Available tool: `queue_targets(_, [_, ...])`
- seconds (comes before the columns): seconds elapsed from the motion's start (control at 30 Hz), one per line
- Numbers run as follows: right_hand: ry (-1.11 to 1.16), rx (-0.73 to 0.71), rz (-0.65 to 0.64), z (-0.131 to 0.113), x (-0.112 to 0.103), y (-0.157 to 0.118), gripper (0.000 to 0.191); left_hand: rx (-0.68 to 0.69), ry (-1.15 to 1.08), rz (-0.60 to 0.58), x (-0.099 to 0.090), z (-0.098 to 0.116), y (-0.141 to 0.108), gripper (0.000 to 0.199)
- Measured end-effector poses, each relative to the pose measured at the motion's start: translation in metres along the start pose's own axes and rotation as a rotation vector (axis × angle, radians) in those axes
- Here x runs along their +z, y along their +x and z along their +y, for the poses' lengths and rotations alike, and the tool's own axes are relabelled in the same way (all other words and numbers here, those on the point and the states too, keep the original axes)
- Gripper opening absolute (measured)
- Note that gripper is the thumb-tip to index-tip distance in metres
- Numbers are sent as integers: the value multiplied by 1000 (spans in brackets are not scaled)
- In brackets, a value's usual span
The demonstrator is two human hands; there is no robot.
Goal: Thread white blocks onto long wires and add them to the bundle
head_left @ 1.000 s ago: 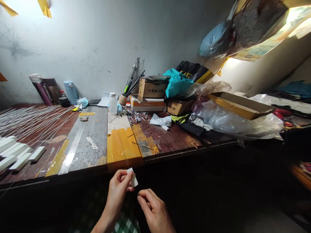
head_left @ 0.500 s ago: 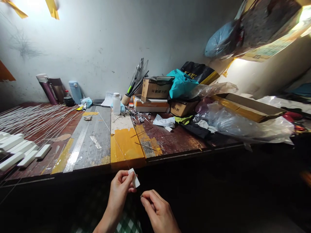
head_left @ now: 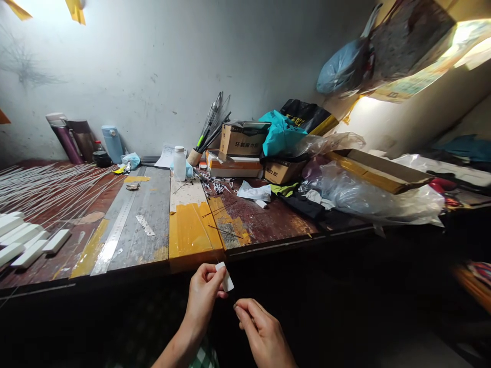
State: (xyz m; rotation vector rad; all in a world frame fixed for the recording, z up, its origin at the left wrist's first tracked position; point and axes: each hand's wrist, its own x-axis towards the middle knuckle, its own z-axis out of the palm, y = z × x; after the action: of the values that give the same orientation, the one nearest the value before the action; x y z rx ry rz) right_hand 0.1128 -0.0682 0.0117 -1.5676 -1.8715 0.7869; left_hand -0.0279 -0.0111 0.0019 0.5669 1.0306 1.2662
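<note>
My left hand (head_left: 205,291) grips a small white block (head_left: 225,277) between thumb and fingers, just in front of the table's front edge. A thin rod shows faintly above the block. Below and to the right, my right hand (head_left: 261,324) is closed in a pinch close to the block's lower end; what its fingertips hold is too small and dark to make out. On the table at the far left lie several white blocks (head_left: 57,241) with long thin white rods (head_left: 69,191) behind them.
A metal ruler (head_left: 115,232) lies on a grey board (head_left: 153,204) beside a yellow-taped board (head_left: 194,230). Behind stand a white bottle (head_left: 179,163), a holder with thin rods (head_left: 195,157) and cardboard boxes (head_left: 242,139). Plastic bags (head_left: 356,191) cover the right side.
The view has shifted, so the table's things appear further left. Both hands and the white block appear a little further right in the picture. Each hand keeps its grip.
</note>
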Motion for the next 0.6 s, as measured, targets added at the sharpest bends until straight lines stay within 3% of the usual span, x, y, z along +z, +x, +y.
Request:
queue_targets(0.27, [80, 132, -78, -4, 2, -4, 24, -3, 5, -15, -5, 0, -5, 55])
queue_targets(0.43, [87, 107, -114, -8, 5, -6, 33, -18, 16, -22, -9, -2, -10, 54])
queue_targets(0.6, [116, 144, -109, -4, 12, -7, 28, -2, 42, -7, -12, -2, -11, 54])
